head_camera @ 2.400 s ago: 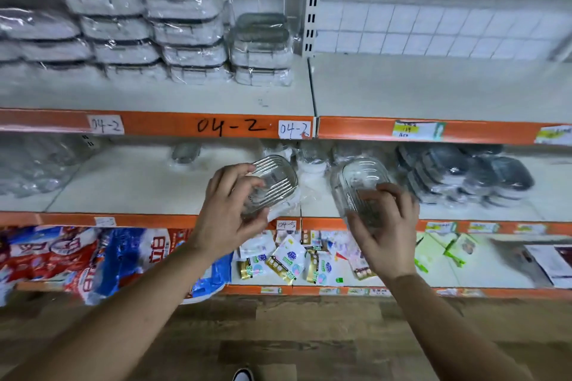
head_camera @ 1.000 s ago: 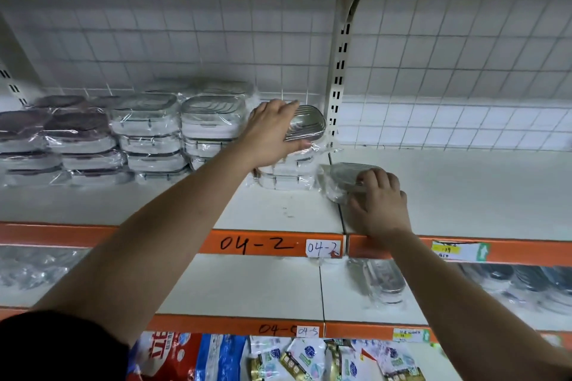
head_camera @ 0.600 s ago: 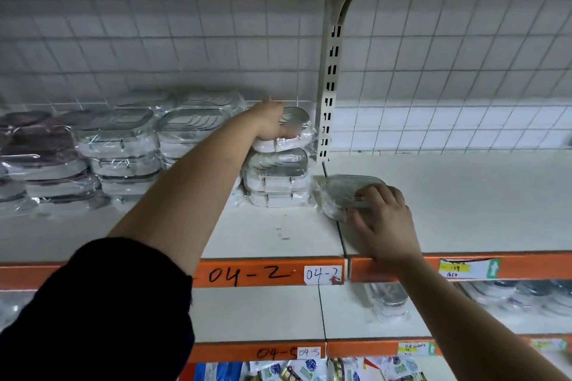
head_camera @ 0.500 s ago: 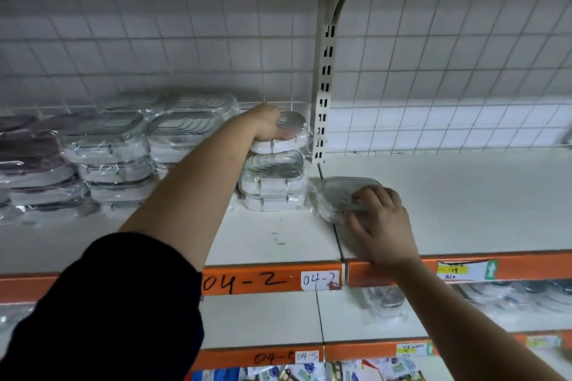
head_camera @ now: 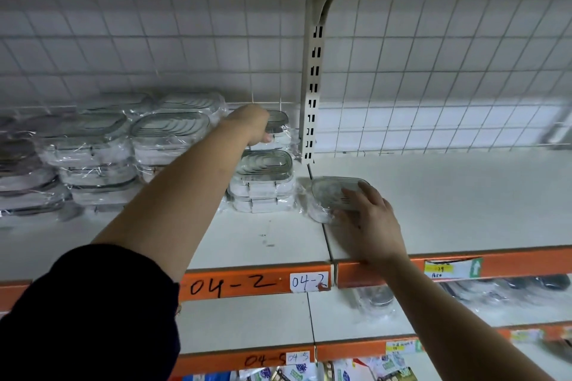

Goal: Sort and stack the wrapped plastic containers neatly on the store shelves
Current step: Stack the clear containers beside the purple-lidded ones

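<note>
Several clear oval containers in plastic wrap stand in stacks on the left half of the top shelf. My left hand reaches far back and grips a wrapped container on top of the rear stack beside the upright post. A shorter stack stands in front of it. My right hand holds another wrapped container, which lies on the shelf just right of the seam, fingers over its lid and thumb at its near edge.
A slotted metal upright and a wire grid back the shelf. The orange shelf edge carries the label 04-2. Lower shelves hold more wrapped containers and, at the bottom, small packets.
Both hands lifted their containers from the lower shelf level up to the top shelf. My left hand set its container on the rear stack; my right hand has stayed on the container on the shelf.
</note>
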`<state>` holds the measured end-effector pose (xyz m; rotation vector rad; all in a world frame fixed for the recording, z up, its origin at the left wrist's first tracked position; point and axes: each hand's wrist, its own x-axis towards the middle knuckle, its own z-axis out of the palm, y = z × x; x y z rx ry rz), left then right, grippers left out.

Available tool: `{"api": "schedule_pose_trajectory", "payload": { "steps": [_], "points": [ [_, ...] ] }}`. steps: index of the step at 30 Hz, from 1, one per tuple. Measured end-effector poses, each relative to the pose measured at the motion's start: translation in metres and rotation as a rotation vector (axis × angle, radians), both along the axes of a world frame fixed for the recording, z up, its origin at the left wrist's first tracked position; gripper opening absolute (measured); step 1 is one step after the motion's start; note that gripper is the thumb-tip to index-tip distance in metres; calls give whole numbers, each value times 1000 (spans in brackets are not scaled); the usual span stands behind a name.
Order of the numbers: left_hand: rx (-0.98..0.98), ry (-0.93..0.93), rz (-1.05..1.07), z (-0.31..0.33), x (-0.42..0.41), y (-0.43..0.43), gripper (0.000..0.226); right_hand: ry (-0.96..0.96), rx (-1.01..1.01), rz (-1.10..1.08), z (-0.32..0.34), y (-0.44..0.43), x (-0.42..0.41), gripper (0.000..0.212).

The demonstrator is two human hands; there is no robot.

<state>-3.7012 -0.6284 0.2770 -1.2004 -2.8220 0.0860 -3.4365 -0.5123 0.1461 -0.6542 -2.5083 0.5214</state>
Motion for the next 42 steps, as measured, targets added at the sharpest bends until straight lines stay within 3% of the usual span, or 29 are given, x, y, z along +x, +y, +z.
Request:
{"api": "schedule_pose_trajectory", "payload": {
  "steps": [7,14,19,24,30,42],
  "points": [
    [342,143,-117,-24,63,-40,50,-4,-63,-51,7,-4,3,37],
    [655,284,-266,-90,136,-96,36,82,-60,-64,8,-9,11,28],
    [655,211,-200,-132,150,-122,32,95,-69,-82,11,-8,15,13],
    [628,169,-116,-145,152,-126,35,306,-57,-123,15,0,12,10],
    [576,199,-63,-145,157,-123,35,477,5,-26,55,-17,-18,14],
    [632,239,-67,-150,154,-124,30,304,-5,141,75,-80,-91,13]
  ]
}}
